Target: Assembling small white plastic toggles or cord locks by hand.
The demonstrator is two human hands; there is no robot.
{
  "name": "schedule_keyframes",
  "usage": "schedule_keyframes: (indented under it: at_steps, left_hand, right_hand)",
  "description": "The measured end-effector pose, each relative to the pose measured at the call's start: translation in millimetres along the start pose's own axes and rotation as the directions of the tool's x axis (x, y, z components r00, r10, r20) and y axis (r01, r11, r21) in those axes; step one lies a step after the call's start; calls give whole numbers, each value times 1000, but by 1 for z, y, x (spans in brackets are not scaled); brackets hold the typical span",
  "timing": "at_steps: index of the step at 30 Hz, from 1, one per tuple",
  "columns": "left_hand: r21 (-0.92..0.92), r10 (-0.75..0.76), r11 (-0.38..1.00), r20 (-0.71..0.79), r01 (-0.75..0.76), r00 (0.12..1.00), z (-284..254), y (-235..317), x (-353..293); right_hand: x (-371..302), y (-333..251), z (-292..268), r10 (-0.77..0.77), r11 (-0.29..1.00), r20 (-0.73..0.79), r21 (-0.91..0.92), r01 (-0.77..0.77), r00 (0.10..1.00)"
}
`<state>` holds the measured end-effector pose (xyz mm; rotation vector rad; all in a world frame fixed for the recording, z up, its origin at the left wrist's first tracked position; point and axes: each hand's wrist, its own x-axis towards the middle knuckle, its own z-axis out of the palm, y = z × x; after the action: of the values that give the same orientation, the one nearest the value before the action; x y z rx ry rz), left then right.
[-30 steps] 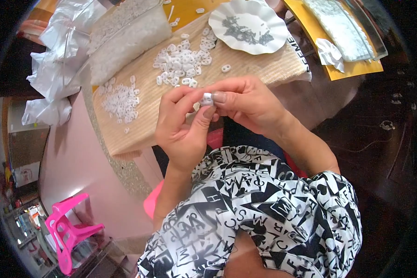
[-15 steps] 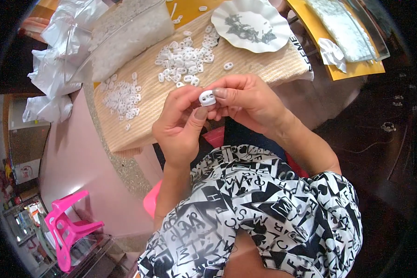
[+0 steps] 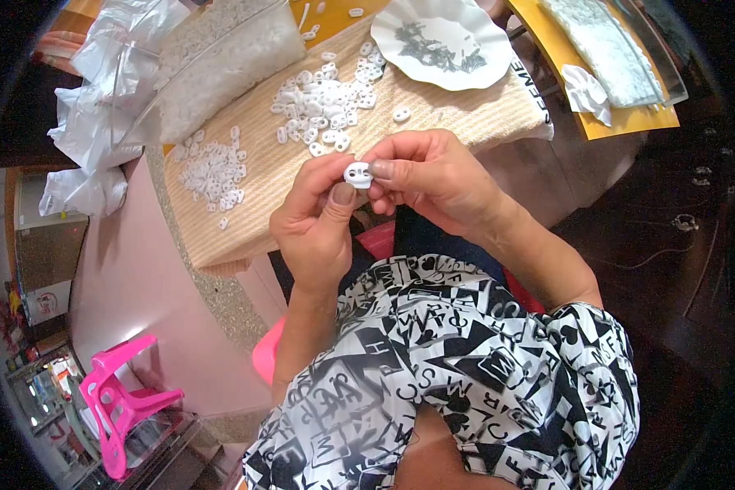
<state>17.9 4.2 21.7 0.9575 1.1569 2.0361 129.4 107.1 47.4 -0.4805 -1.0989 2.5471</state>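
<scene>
A small white plastic cord lock (image 3: 358, 174) with two holes in its face is pinched between my hands, just off the near edge of the cloth-covered table. My left hand (image 3: 312, 224) grips it from the left, thumb below and fingers behind. From the other side, the thumb and fingers of my right hand (image 3: 445, 180) press on its right end. Past my fingertips lies a pile of white two-hole pieces (image 3: 318, 102). Farther left is a second pile of smaller white parts (image 3: 211, 175). One loose white piece (image 3: 401, 114) lies beyond my right hand.
A white scalloped plate (image 3: 488, 37) with small dark grey pieces (image 3: 437, 55) stands at the far right of the striped cloth (image 3: 261, 233). Clear bags of white parts (image 3: 229, 73) lie at the back left, another bag (image 3: 604, 57) at the right. A pink stool (image 3: 126, 400) stands lower left.
The cord lock has shifted slightly left and turned a little, its holes now more level. My left thumb has moved slightly left with it; both hands keep their hold.
</scene>
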Motion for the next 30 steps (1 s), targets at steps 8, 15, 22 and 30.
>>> schedule_keyframes:
  at_steps: [8,15,22,30]
  left_hand:
    - [-22,-62,998,-31,61,998,0,-3,-2]
    - [84,-49,995,-138,61,989,6,4,-4]
    - [252,-110,954,-200,160,974,-1,12,-2]
    - [-45,-356,935,-147,353,923,-4,16,2]
  right_hand:
    - [0,4,-1,-20,997,-35,-70,17,999]
    - [1,12,6,-139,963,-109,-245,108,984]
    - [1,11,2,-112,918,-123,-393,55,986]
    - [5,-2,-2,-98,927,17,-362,97,995]
